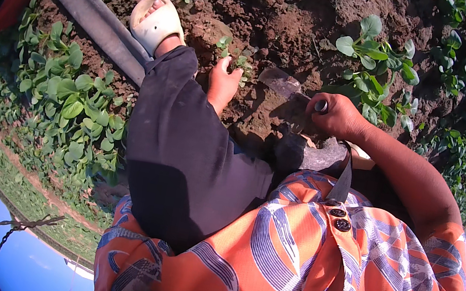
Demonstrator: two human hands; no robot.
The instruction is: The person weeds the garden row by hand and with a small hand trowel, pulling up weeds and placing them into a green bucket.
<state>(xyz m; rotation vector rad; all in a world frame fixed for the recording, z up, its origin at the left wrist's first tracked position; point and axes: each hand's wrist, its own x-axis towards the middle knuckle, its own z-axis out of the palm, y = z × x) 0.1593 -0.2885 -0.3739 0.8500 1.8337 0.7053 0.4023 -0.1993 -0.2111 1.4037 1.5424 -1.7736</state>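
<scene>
My left hand [224, 83] reaches down past my knee to the soil, thumb and finger at a small weedy plant [242, 64] with greenish and brownish leaves. Whether the fingers pinch its leaves cannot be told. To the right, my right hand [333, 115] is closed around the handle of a small trowel [279, 82]. Its flat metal blade points left over the brown soil, a short way from the plant. Leafy green seedlings [375, 54] grow just beyond my right hand.
My foot in a cream sandal [156, 24] stands on the soil beside a long grey bar [97, 16] with a red end. A dense patch of leafy plants [70, 95] lies left. More green rows [463, 68] run along the right. Clods cover the ground.
</scene>
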